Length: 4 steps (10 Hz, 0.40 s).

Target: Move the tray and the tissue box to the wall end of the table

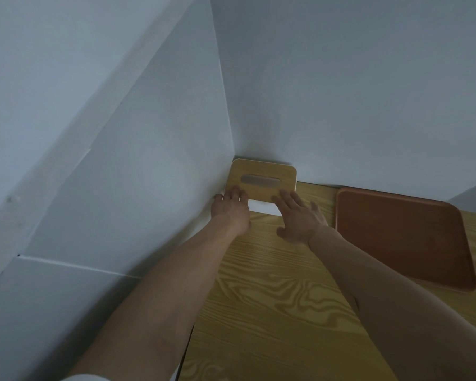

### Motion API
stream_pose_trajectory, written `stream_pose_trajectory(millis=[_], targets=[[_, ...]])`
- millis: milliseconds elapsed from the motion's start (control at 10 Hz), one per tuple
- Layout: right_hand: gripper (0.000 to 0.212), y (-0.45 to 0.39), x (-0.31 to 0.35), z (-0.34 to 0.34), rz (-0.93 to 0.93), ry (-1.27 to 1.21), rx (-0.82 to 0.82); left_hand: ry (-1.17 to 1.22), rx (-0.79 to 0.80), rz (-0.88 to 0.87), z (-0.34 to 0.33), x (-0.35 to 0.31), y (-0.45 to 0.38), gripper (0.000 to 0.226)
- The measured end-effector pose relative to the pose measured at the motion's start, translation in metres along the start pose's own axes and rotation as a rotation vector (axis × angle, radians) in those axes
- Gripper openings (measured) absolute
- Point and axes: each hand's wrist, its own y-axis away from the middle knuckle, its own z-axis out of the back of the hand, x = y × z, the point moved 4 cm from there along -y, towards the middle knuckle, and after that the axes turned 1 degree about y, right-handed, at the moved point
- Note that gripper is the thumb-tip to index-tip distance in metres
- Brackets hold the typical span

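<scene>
Against the corner wall sits the wood-lidded tissue box (261,182) (white sides).

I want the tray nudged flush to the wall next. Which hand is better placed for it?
Right hand: it is nearer the tray. The left hand is wedged beside the side wall, past the tissue box.

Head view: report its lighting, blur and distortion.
Head view: dim, flat, bluish light, no glare; soft shadow under the tissue box by the left hand and right hand; slight softness overall; wide-angle lens bends the wall corner and the tray.
</scene>
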Motion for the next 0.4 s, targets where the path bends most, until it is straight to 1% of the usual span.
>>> stream_pose_trajectory(millis=[200, 300, 400], targets=[[0.094, -0.004, 0.000, 0.002, -0.010, 0.016, 0.051, 0.031, 0.051, 0.012, 0.000, 0.003, -0.004, 0.079], [0.096, -0.002, -0.001, 0.001, -0.013, 0.043, 0.054, 0.078, 0.019, 0.026, 0.002, 0.000, -0.006, 0.078], [0.093, 0.006, -0.001, 0.000, -0.007, 0.055, -0.010, 0.102, -0.027, 0.008, 0.001, -0.003, -0.002, 0.076]])
